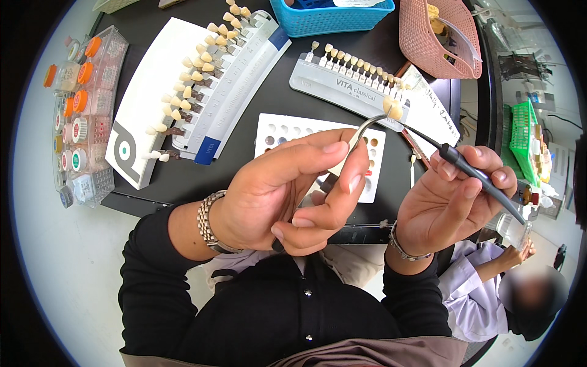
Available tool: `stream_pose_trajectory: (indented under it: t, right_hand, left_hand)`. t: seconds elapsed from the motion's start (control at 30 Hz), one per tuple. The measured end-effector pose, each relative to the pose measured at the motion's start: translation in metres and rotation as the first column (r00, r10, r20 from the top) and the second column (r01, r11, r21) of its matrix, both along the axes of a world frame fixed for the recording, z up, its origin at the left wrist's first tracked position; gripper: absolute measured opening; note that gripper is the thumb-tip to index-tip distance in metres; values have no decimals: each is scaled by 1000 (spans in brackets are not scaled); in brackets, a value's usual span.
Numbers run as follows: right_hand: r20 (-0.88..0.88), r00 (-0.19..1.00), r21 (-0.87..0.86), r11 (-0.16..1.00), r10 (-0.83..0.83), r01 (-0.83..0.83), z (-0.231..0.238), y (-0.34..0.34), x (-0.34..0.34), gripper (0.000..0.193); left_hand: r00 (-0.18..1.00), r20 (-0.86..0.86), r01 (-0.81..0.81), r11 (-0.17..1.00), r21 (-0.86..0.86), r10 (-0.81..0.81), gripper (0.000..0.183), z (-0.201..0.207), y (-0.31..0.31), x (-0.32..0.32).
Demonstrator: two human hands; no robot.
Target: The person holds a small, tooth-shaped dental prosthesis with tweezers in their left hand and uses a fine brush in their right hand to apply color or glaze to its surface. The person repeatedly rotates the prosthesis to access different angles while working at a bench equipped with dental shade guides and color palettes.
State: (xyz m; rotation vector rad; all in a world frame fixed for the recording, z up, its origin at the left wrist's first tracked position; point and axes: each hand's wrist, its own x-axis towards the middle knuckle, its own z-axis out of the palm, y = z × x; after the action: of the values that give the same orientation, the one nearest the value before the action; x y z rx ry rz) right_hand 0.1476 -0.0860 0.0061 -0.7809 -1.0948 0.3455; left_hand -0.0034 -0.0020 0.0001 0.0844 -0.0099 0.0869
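My left hand [275, 186] is closed around curved metal forceps [363, 132], whose tips hold a yellowish tooth crown [393, 109] in the air. In my right hand [440, 205], the fingers pinch a slim dark-handled brush [478, 175]. Its fine tip points left toward the crown; whether it touches cannot be made out. Beneath my left hand lies a white palette [264, 129] with small round wells of coloured material, partly hidden by the fingers. Just behind the crown stands a grey shade guide [342, 84] with a row of tooth tabs.
A larger shade guide [229, 116] with several tooth tabs rests on a white stand [147, 98] at left. Clear boxes of capped jars [92, 122] line the left edge. Blue [336, 21] and pink baskets [422, 37] stand behind. Another person [474, 287] sits at right.
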Motion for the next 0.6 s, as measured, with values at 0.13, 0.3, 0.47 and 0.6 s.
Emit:
stream_pose_trajectory:
  t: [0.13, 0.3, 0.47, 0.6]
  right_hand:
    - [-11, 1000, 1, 1000, -2, 2, -1, 2, -2, 19]
    - [4, 1000, -11, 1000, 2, -2, -1, 1, -1, 19]
    - [-59, 985, -60, 985, -162, 159, -2, -1, -3, 27]
    - [-73, 988, -41, 990, -138, 135, -2, 0, -3, 28]
  left_hand:
    - [1000, -14, -3, 1000, 6, 3, 27, -1, 0, -1]
    - [1000, 6, 5, 1000, -3, -5, 26, -2, 0, -1]
    - [1000, 10, 6, 1000, 0, -6, 26, -2, 0, -1]
    - [1000, 7, 2, 1000, 4, -2, 27, -1, 0, -1]
